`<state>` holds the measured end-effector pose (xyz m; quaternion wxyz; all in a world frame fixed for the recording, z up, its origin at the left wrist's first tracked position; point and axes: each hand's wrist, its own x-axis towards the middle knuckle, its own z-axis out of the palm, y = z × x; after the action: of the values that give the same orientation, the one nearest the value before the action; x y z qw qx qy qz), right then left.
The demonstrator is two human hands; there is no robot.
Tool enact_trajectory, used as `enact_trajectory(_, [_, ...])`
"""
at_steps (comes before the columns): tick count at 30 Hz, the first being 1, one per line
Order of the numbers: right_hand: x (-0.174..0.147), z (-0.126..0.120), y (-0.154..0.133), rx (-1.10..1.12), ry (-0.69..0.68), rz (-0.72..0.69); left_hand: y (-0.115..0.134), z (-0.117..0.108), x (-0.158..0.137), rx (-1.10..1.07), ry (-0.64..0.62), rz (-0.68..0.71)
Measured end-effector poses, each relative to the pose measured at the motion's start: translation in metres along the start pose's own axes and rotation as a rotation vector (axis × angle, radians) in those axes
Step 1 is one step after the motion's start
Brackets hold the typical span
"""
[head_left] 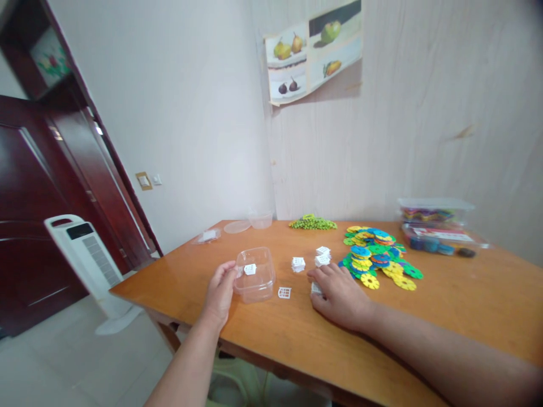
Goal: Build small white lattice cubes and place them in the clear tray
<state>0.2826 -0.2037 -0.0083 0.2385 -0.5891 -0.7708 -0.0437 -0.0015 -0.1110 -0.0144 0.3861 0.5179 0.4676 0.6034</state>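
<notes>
Right hand [341, 297] hides most of the white pieces [316, 288] beneath it; we see only a pale patch by the thumb, and cannot count them. Markings on the white stacks too small for us to make out. Contents of the lidded boxes [445, 240] at the bench's right are blurred. Right forearm cut off at the frame's right edge, left at the bottom. A pale green seat [235, 376] shows only in part below the bench [292, 333].

Left hand [220, 294]: fingers nearly closed, pinching the left side of the clear container [265, 289], which sits near the bench's front edge. One white piece [250, 269] shows inside its outline; how it rests, we cannot tell. Right hand: palm down, fingers slightly bent over the white pieces; whether they grip any, we cannot tell.

Between the hands, one loose white tile [284, 293] lies flat. Behind it, a short white stack [298, 264]; a second stack [323, 257] stands just beyond the right fingers, near the coloured discs [371, 254].
</notes>
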Motion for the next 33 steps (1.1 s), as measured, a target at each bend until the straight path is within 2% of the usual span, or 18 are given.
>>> enact_trajectory(4, [0.005, -0.009, -0.029, -0.03, 0.007, -0.168, -0.001, 0.0, 0.0, -0.015, 0.006, -0.009])
enact_trajectory(6, [0.008, -0.008, -0.044, -0.043, -0.038, -0.26, -0.001, 0.0, 0.0, -0.018, 0.005, -0.011])
enact_trajectory(9, [0.007, -0.005, -0.059, -0.063, -0.113, -0.317, -0.001, 0.0, 0.0, -0.034, 0.006, -0.024])
enact_trajectory(19, [-0.048, -0.023, -0.07, 0.034, -0.176, -0.385, 0.005, 0.003, -0.007, 0.001, -0.052, 0.007])
enact_trajectory(23, [-0.052, -0.026, -0.075, 0.043, -0.217, -0.465, 0.008, 0.005, -0.015, 0.016, -0.125, 0.052])
enact_trajectory(27, [-0.052, -0.028, -0.078, 0.076, -0.195, -0.528, 0.012, 0.009, -0.028, 0.018, -0.156, 0.064])
enact_trajectory(30, [-0.054, -0.03, -0.075, 0.189, -0.114, -0.495, 0.015, 0.013, -0.039, 0.018, -0.165, 0.064])
enact_trajectory(33, [-0.051, -0.03, -0.069, 0.413, 0.009, -0.311, 0.018, 0.017, -0.048, 0.053, -0.177, 0.069])
